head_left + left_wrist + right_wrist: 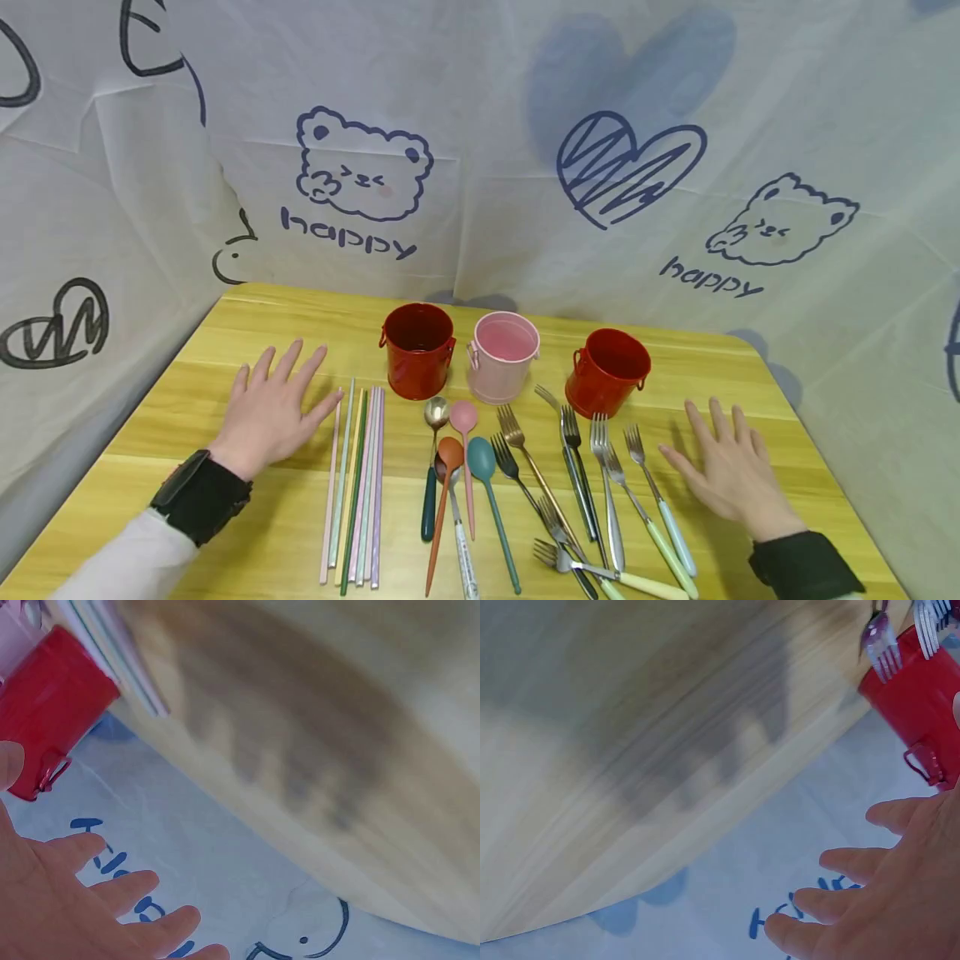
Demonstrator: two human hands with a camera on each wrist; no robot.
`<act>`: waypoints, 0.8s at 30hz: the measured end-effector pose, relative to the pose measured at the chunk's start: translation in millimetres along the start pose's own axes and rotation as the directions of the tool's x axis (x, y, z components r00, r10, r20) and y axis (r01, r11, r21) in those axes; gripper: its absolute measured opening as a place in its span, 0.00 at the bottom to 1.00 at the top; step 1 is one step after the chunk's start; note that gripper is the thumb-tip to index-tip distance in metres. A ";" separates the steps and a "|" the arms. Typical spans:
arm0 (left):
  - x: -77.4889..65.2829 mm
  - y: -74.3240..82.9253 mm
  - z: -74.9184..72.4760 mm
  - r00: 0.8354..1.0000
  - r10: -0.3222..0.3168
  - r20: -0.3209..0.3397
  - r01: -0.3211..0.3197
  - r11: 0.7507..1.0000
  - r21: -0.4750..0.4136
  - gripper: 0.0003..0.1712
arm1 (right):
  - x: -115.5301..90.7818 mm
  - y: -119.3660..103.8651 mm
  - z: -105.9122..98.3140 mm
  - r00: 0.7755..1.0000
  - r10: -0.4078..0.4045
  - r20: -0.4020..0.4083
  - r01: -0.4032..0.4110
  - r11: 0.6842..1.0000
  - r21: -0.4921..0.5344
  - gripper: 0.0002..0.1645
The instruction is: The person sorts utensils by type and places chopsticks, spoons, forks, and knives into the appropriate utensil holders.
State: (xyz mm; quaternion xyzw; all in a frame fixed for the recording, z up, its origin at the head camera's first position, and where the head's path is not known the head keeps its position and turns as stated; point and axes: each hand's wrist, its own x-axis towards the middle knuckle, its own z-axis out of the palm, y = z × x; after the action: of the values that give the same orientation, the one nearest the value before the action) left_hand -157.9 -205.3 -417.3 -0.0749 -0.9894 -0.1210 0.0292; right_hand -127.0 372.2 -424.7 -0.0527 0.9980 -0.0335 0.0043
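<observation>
Several coloured sticks (377,492) lie on the wooden table (247,321) just beside the left hand (266,412), its fingers spread; the right hand (731,475), likewise spread, is near the forks (677,537); spoons (481,460) lie between, two red buckets (417,367) and a pink bucket (501,379) behind

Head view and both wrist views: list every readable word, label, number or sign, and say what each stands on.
"happy": on the backdrop cloth, under the left bear drawing.
"happy": on the same cloth, under the right bear drawing.
Wrist views: blue lettering on the cloth, partly covered by the left hand and right hand; not readable whole.
White spoon handle: marks too small to read.
No numbers or brands readable.
</observation>
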 end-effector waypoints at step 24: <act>84.2 144.4 -24.4 0.933 0.311 -0.181 -0.342 0.922 -0.183 0.49 | -9.4 -100.6 -22.3 0.920 -0.332 -0.208 0.379 0.889 0.256 0.20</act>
State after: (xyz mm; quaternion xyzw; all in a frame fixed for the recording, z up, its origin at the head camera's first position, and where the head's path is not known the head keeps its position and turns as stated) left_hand -217.7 -60.8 -353.3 -0.2327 -0.9394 -0.2242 0.1146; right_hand -107.4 274.8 -395.6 -0.2310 0.9526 -0.1841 -0.0734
